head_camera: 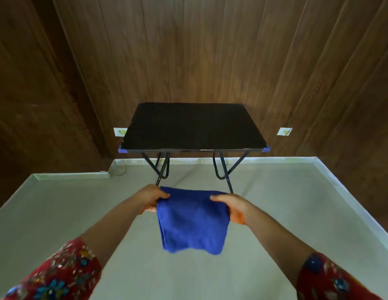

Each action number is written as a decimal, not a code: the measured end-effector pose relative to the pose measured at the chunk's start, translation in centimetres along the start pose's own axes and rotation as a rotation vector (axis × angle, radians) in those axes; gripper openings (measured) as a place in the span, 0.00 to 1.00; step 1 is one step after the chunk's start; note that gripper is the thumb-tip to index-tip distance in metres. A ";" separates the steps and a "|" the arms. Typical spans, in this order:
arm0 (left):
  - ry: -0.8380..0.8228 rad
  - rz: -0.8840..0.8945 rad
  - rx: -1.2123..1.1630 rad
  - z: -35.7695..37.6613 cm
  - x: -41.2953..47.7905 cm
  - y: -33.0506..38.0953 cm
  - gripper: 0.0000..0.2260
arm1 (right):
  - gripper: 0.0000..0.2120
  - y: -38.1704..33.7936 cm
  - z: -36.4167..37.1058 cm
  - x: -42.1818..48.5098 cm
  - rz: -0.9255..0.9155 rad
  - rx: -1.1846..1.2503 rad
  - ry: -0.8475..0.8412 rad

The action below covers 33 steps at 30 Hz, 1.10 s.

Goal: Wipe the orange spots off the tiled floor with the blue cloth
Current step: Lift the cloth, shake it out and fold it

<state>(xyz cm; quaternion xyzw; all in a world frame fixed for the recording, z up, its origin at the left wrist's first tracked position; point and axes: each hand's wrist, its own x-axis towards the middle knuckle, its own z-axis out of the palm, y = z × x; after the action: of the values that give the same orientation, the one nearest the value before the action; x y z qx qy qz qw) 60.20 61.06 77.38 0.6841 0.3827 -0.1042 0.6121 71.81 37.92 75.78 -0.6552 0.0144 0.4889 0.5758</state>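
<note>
A blue cloth (192,221) hangs folded in the air in front of me, above the pale tiled floor (59,213). My left hand (151,199) pinches its upper left corner and my right hand (233,207) pinches its upper right corner, so the cloth drapes down between them. I see no orange spots on the part of the floor that shows.
A small black folding table (192,126) on dark metal legs stands just beyond the cloth, against a dark wood-panelled wall. Two white wall sockets (284,131) sit low on the wall. A pale skirting edge (340,187) borders the floor on the right and back.
</note>
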 end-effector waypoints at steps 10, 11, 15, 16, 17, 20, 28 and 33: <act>0.041 0.204 1.082 0.4 0.3 0.4 0.16 | 0.18 -1.2 1.1 0.1 -0.530 -1.108 0.341; 0.080 0.254 1.097 0.0 0.3 1.1 0.14 | 0.13 -1.9 1.0 -0.2 -0.596 -1.181 0.404; -0.113 0.298 0.506 -2.7 -0.8 2.9 0.10 | 0.09 -5.8 -0.9 -1.9 -0.594 -0.967 0.250; -0.146 0.312 0.278 -3.2 -1.3 3.1 0.13 | 0.08 -6.8 -1.2 -2.6 -0.551 -0.720 0.140; -0.154 0.318 0.053 -3.4 -1.6 3.2 0.18 | 0.08 -7.4 -1.4 -3.0 -0.525 -0.461 0.069; -0.182 0.235 -0.399 -2.5 -1.6 2.5 0.19 | 0.08 -6.3 -0.8 -1.8 -0.387 0.095 -0.031; 0.180 0.137 -0.118 -0.1 0.6 -0.6 0.30 | 0.05 0.4 1.2 1.8 -0.044 -0.056 0.138; -0.031 0.249 0.204 -0.4 0.2 -0.9 0.28 | 0.24 -1.1 1.2 0.5 -0.211 -0.645 0.034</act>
<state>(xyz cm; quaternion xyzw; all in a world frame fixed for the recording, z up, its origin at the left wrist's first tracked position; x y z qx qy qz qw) 59.63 61.51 76.63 0.7830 0.2732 -0.0763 0.5535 71.97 39.50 76.47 -0.8093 -0.1995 0.3951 0.3862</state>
